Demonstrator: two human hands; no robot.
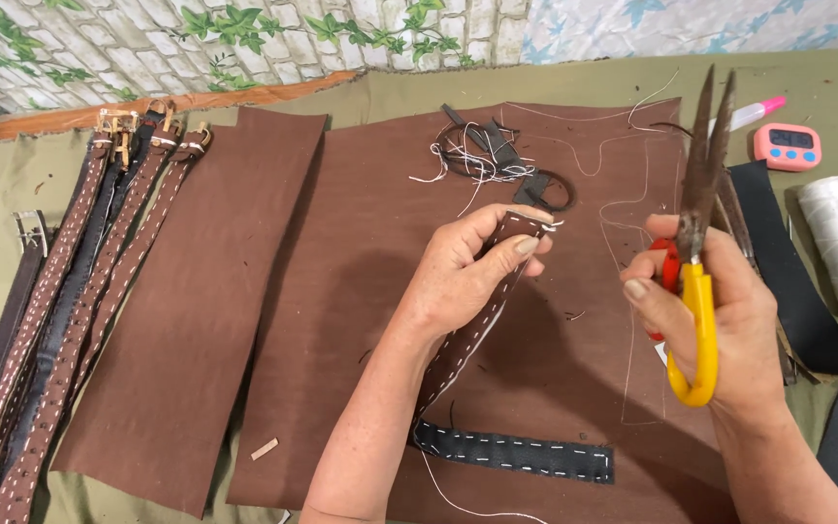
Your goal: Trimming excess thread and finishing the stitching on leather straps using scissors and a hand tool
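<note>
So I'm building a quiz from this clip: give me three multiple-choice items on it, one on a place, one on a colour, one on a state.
1. Where do the finished belts lie?
A. left edge of the table
B. right edge
C. on the person's lap

2. What colour is the scissors' lower handle loop?
A. green
B. yellow
C. white

3. How are the hands occupied?
A. both empty
B. both on one tool
C. each holds its own thing

Answers: 1 A, the belts lie side by side at far left. 2 B, the loop under the right hand is yellow. 3 C, the left hand pinches the stitched strap; the right grips the scissors.
</note>
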